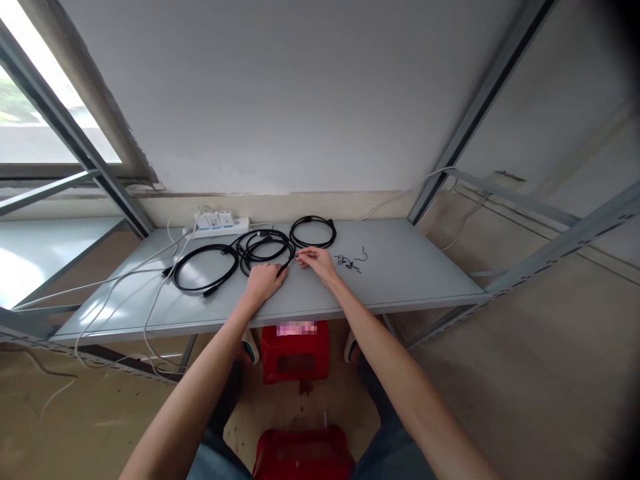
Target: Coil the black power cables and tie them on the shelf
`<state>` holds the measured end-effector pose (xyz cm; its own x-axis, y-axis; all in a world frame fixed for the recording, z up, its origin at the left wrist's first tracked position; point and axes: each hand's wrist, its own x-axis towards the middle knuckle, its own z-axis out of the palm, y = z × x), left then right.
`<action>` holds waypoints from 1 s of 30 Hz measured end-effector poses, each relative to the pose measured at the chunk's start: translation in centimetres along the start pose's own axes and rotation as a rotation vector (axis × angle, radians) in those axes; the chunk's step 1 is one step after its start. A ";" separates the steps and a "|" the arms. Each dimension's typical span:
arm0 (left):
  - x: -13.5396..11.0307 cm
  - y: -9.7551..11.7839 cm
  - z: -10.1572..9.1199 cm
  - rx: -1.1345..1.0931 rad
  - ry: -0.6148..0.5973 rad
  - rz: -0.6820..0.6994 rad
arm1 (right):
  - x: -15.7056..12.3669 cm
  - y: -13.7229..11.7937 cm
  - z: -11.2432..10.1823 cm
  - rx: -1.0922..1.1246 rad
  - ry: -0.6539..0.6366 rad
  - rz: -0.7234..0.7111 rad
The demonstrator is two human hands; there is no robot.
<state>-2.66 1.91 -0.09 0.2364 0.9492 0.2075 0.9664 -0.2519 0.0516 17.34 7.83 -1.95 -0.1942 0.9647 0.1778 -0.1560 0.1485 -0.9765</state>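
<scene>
A coiled black cable lies on the grey shelf, its loops partly covered by my hands. My left hand is closed on the near right side of this coil and rests on the shelf. Just right of it, my right hand pinches with thumb and fingers at the coil's right edge; what sits between the fingertips is too small to name. A small heap of thin black ties lies to the right of my right hand. Another cable coil is behind, and a looser black cable lies to the left.
A white power strip with plugged-in adapters stands at the back left of the shelf. White cords run from it over the front edge. Metal posts rise at both ends. Red stools are below, between my legs.
</scene>
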 end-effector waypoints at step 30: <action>0.0 0.2 -0.4 0.028 -0.027 -0.021 | 0.5 -1.6 -0.2 -0.053 -0.177 0.225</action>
<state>-2.55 1.79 0.34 0.2186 0.9591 0.1798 0.9734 -0.2272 0.0284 17.67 8.11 -0.28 -0.3849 0.9225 -0.0299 -0.0399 -0.0490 -0.9980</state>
